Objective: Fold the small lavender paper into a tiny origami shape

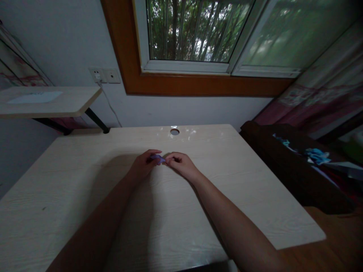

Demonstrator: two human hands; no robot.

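Observation:
Between my two hands, over the far half of the pale wooden desk (198,211), is a small purple piece (159,157) that looks like folded paper. My left hand (144,165) pinches its left part between thumb and fingers. At its right tip, the thumb and forefinger of my right hand (181,164) are closed on it. My fingers cover part of the piece, so its full shape cannot be made out.
A round cable hole (175,132) lies near the desk's back edge. On the left stands a raised shelf (82,102) with a white sheet (36,97) on it. Right of the desk, a dark wooden piece of furniture (272,166) carries blue cloth (317,155). A dark object's edge (210,267) shows at the bottom.

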